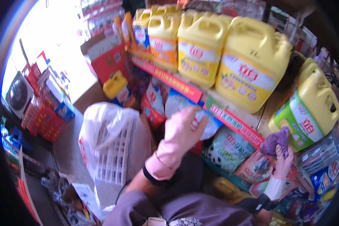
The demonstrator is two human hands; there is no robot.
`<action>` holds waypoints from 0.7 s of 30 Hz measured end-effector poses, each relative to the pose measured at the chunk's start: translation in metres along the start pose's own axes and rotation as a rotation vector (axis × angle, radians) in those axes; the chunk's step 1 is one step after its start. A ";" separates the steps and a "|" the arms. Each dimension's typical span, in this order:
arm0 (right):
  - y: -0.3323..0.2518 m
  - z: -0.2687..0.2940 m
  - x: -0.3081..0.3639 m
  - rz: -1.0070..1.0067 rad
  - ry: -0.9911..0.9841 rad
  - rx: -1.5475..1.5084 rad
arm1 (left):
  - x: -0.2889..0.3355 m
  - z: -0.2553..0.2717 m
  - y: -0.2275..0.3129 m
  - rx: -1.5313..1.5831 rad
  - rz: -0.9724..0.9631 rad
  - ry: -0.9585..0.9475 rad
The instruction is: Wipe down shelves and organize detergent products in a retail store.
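Observation:
My right hand (pixel 284 160), in a pink glove, grips a crumpled purple cloth (pixel 275 141). The cloth is at the shelf's front edge, close against the lower part of a tilted yellow jug with a green label (pixel 305 109). My left hand (pixel 184 126), also gloved in pink, is raised in front of the shelf strip, its fingers curled in. What those fingers hold, if anything, is hidden. Beyond it on the shelf stand a large yellow jug (pixel 248 71), a smaller yellow jug (pixel 201 49) and an orange-labelled jug (pixel 164 41).
Below the red shelf strip (pixel 169 77) sit bagged packages, including a pale green one (pixel 229 148). A white plastic bag over a slatted basket (pixel 113 139) stands left of my left arm. Farther left are a red carton (pixel 107 60), a fan (pixel 19 92) and stacked red packs (pixel 45 118).

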State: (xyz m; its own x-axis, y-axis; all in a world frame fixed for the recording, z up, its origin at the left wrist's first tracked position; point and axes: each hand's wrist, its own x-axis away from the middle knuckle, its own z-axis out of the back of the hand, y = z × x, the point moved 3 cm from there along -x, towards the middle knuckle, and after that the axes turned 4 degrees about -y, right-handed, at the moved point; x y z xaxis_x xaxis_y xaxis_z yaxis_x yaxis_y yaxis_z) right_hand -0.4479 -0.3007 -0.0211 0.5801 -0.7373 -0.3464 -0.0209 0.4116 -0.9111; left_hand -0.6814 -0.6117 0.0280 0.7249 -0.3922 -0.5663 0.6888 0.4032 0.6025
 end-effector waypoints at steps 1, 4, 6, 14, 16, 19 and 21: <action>0.006 0.003 0.000 0.008 -0.047 -0.062 | 0.000 -0.008 0.011 0.036 -0.005 -0.039; -0.010 -0.010 0.005 0.032 -0.039 0.046 | 0.004 -0.032 0.034 0.092 -0.044 -0.107; -0.018 -0.010 0.005 -0.063 -0.084 -0.056 | -0.004 -0.042 0.054 0.222 -0.076 -0.177; -0.061 -0.002 0.003 -0.464 -0.262 -0.037 | -0.036 -0.068 0.128 0.285 -0.099 -0.526; -0.094 0.003 -0.004 -0.226 -0.416 0.175 | -0.043 -0.058 0.151 0.342 -0.029 -0.636; -0.142 0.002 -0.010 -0.290 -0.447 -0.239 | -0.045 -0.046 0.175 0.684 -0.082 -0.771; -0.195 -0.016 -0.019 -0.313 -0.490 -0.250 | -0.038 -0.041 0.190 1.071 0.035 -0.882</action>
State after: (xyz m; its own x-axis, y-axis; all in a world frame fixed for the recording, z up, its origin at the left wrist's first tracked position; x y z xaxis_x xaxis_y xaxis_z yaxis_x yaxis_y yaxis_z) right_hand -0.4674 -0.3754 0.1595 0.8940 -0.4468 0.0339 0.0552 0.0347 -0.9979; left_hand -0.5775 -0.4869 0.1408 0.2211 -0.9440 -0.2449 0.0384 -0.2425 0.9694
